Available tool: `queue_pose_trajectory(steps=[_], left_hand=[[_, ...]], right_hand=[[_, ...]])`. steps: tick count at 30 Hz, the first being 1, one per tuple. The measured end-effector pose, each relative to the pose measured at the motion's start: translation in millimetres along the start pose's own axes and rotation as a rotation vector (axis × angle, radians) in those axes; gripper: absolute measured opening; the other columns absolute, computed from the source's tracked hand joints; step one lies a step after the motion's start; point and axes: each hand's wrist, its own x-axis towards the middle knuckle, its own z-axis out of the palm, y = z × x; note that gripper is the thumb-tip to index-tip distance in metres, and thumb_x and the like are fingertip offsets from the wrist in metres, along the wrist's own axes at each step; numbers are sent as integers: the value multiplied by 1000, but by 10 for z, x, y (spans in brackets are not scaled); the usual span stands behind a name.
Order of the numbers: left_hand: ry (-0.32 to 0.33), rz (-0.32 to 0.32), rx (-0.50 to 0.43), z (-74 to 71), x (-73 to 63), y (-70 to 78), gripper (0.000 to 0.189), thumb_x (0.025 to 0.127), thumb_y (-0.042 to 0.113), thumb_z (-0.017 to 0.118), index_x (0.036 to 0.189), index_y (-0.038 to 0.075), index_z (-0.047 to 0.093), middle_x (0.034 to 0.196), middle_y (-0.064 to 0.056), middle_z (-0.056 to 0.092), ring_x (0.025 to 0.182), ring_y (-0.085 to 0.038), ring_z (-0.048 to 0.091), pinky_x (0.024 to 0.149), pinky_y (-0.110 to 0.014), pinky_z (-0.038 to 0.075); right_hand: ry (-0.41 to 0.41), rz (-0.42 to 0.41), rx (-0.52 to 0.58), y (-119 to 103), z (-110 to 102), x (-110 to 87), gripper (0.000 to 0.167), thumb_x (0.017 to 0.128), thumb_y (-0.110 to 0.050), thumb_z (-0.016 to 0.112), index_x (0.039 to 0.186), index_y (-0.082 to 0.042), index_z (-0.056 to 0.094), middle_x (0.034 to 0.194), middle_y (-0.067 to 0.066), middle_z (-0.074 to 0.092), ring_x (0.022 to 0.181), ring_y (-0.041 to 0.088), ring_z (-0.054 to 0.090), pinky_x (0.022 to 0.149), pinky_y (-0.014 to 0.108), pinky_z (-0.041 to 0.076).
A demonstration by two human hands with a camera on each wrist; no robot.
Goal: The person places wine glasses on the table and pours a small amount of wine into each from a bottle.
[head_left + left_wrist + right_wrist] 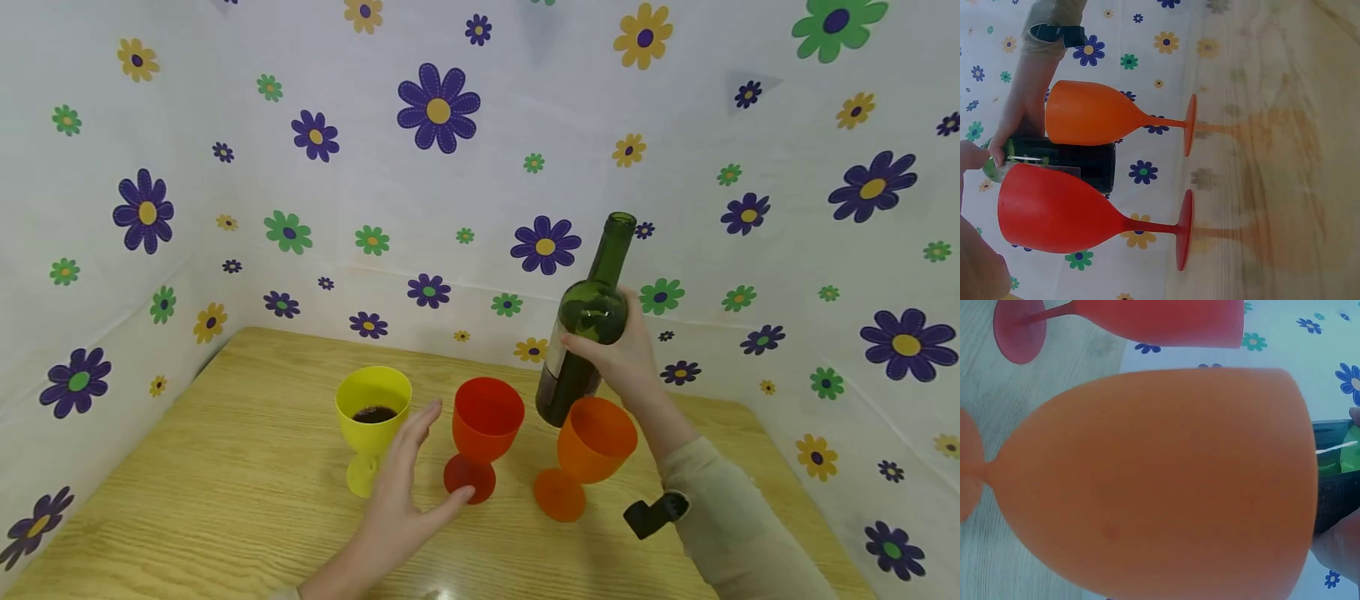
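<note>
Behind the orange goblet [596, 446], my right hand [626, 350] grips a green wine bottle [592, 312] round its upper body, neck up and leaning slightly right. In the left wrist view, patterned cloth shows between the bottle's base and the tabletop, so it is held off the table. My left hand [401, 492] has its fingers extended and thumb spread, between the yellow goblet [363, 429] and the red goblet [487, 421]; it holds nothing. Dark liquid [374, 414] lies in the yellow goblet. No liquid shows inside the red and orange ones.
All three goblets stand upright in a row on a wooden table [247, 467]. White cloth [360, 183] printed with flowers surrounds the table at the back and both sides. A dark band [656, 512] with a small block sits on my right wrist.
</note>
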Motion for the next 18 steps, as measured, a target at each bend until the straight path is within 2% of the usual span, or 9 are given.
queue_pose_trajectory(steps=[3,7,12,18], left_hand=[[-5,-58,-5,61,14,-36,97,77,16,81,152,19,20,154,-1,26,137,-23,30,108,-39,33],[-27,-184,-45,134,41,-63,104,76,20,82,153,28,12,156,4,18,140,-20,23,108,-50,31],[-31,-307,-111,210,84,-103,105,76,30,82,152,32,9,157,5,15,140,-27,22,106,-57,30],[-34,-373,-142,274,181,-136,103,76,28,82,152,27,13,156,3,18,139,-27,23,106,-59,29]], right_hand=[[-14,-21,-17,14,-25,7,84,77,-17,79,142,-18,27,132,16,46,115,38,49,89,65,43],[-42,-48,-76,29,-54,22,86,76,-18,80,144,-19,26,133,17,45,116,40,49,89,67,42],[-65,-123,-166,126,-85,63,87,75,-15,81,143,-16,27,131,17,46,117,41,48,89,67,41],[-100,-222,-285,279,-129,114,86,72,-11,84,140,-13,30,122,18,51,106,39,53,87,62,44]])
